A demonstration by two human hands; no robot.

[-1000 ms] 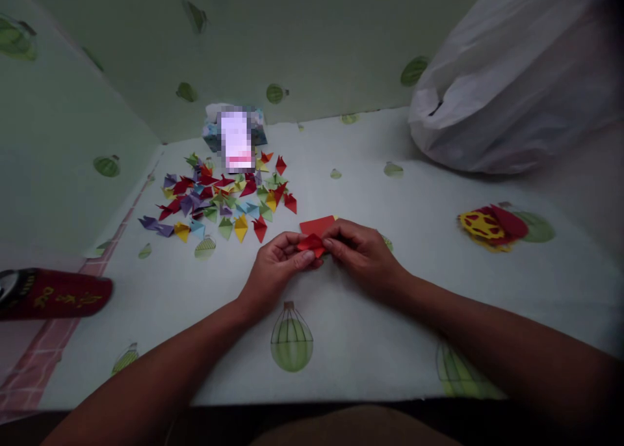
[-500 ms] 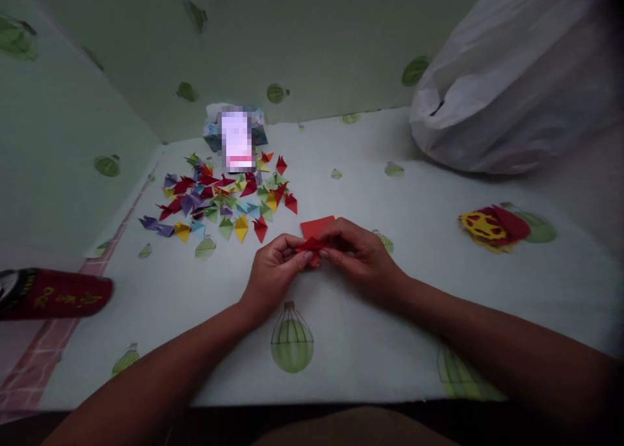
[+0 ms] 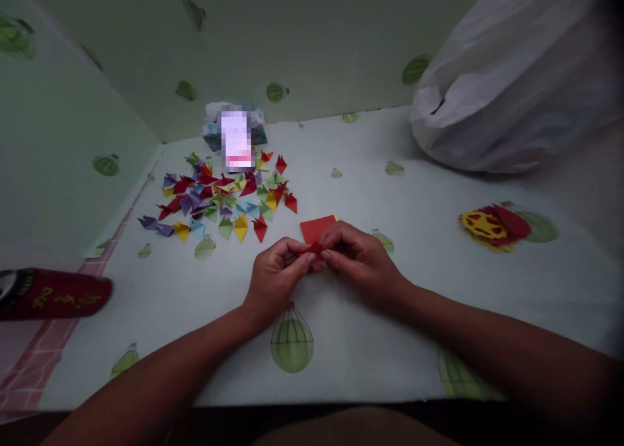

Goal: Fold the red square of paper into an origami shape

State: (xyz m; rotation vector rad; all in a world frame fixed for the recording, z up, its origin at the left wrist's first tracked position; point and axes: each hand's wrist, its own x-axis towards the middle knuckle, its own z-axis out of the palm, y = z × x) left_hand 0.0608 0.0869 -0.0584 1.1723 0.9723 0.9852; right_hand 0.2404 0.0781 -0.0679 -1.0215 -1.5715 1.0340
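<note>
A small folded piece of red paper [image 3: 316,252] is pinched between my two hands, above the middle of the table. My left hand [image 3: 283,270] grips its left side between thumb and fingers. From the right, my right hand [image 3: 363,261] pinches the other side with thumb and fingertips. The fingers hide much of the folded shape. Just behind the hands lies a stack of square red-orange paper [image 3: 318,227], with a yellowish edge showing at its right corner. Several folded paper cranes [image 3: 225,227] in many colours spread over the table to the back left.
A phone [image 3: 236,137] with a blurred screen leans against a tissue box [image 3: 210,134] at the back. On the left lies a red can [image 3: 58,294]. A white plastic bag [image 3: 482,127] bulges at the back right, with yellow and red paper cutouts [image 3: 487,226] in front.
Both hands have shifted very slightly, down and to the right, with the red paper still between them. The cranes and the paper stack lie as before.
</note>
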